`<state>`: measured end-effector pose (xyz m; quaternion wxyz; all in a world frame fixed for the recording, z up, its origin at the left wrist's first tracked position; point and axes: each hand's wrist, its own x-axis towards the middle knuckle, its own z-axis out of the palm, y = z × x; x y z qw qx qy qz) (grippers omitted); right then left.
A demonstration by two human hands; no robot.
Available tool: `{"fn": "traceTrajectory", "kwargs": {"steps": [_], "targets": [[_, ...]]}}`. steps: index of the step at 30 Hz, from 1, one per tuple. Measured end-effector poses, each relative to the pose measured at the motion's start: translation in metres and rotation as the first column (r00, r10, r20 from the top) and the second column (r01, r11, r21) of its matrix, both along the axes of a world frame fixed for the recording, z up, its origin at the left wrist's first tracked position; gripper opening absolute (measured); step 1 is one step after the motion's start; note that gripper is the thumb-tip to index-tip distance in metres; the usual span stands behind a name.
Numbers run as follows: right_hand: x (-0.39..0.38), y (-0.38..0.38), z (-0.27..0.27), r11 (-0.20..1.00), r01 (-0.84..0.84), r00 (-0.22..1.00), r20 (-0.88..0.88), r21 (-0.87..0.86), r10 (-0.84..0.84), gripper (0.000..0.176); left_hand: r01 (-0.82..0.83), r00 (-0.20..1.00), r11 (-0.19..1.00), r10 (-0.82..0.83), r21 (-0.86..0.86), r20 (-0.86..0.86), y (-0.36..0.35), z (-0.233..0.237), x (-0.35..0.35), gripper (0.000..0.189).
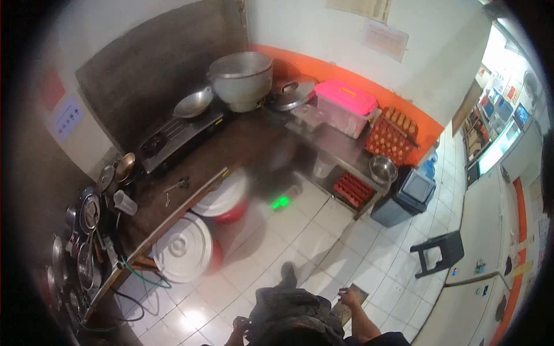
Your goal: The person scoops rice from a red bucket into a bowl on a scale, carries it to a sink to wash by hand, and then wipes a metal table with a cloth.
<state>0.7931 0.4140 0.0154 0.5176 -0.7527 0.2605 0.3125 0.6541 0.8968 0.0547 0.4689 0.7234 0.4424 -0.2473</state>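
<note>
Dark clothing (294,308) nearest, left hand (240,326) and right hand (350,298) low alongside, fingers' grip I can't tell; best tread steadily on tiles (330,260).

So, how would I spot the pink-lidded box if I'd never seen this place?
Start at the orange band running along the white wall, then drop to the counter below it. The pink-lidded box stands there between a round grey lid and a red tray of eggs. Its bright pink top over see-through sides sets it apart.
</note>
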Motion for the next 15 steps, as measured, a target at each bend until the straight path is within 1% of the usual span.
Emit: {"fn": "traceTrajectory", "kwargs": {"steps": [1,2,3,4,5,6,7,8,9,10,11,12,13,15], "targets": [[0.014,0.009,0.016,0.996,0.008,1.0,0.0,-0.087,-0.008,0.042,0.103,0.994,0.986,-0.105,0.129,0.01,0.002,-0.021,0.024,0.041],[0.028,0.014,0.011,0.996,0.0,1.0,0.002,-0.089,0.0,0.042,0.198,0.979,0.945,-0.205,0.259,0.001,-0.002,-0.014,0.048,0.037],[0.049,0.016,0.006,0.992,-0.032,0.999,-0.001,-0.123,0.032,0.045,0.271,0.955,0.955,-0.283,0.121,0.092,0.0,-0.004,0.071,0.035],[0.069,0.012,0.001,0.985,-0.069,0.998,-0.01,-0.156,0.068,0.048,0.076,0.995,0.978,-0.088,0.193,0.052,0.0,-0.023,0.1,0.036],[0.085,0.012,-0.012,0.987,-0.023,1.0,0.011,-0.162,0.025,0.05,0.387,0.885,0.846,-0.453,0.366,0.109,0.01,-0.038,0.122,0.037],[0.11,0.014,0.0,0.995,-0.027,0.999,-0.024,-0.096,0.025,0.052,0.109,0.969,0.946,-0.169,0.306,0.179,0.005,-0.014,0.156,0.036],[0.131,0.013,-0.016,0.986,-0.078,0.997,-0.002,-0.147,0.078,0.052,0.039,0.962,0.959,-0.112,0.282,0.249,0.009,-0.004,0.185,0.041],[0.158,0.015,-0.025,0.972,-0.121,0.992,0.022,-0.201,0.128,0.053,0.016,0.954,0.948,-0.109,0.318,0.278,0.01,0.012,0.215,0.043],[0.184,0.013,-0.033,0.963,-0.172,0.983,0.033,-0.207,0.183,0.054,-0.031,0.946,0.951,-0.071,0.307,0.317,0.014,0.029,0.243,0.043],[0.212,0.017,-0.023,0.945,-0.22,0.972,0.031,-0.241,0.234,0.055,-0.068,0.936,0.954,-0.04,0.293,0.349,0.015,0.043,0.266,0.042],[0.237,0.021,-0.02,0.915,-0.27,0.942,0.114,-0.3,0.315,0.056,-0.048,0.939,0.952,-0.059,0.301,0.338,0.013,0.058,0.277,0.042],[0.263,0.023,-0.017,0.878,-0.31,0.899,0.189,-0.365,0.396,0.057,-0.153,0.926,0.952,0.045,0.265,0.374,0.009,0.073,0.288,0.041],[0.295,0.027,-0.015,0.893,-0.287,0.912,0.185,-0.346,0.365,0.059,-0.258,0.901,0.94,0.15,0.225,0.407,0.006,0.08,0.307,0.04],[0.359,0.037,-0.008,0.914,-0.248,0.936,0.163,-0.321,0.311,0.063,-0.266,0.865,0.924,0.102,0.276,0.492,0.013,0.045,0.3,0.035]]}}
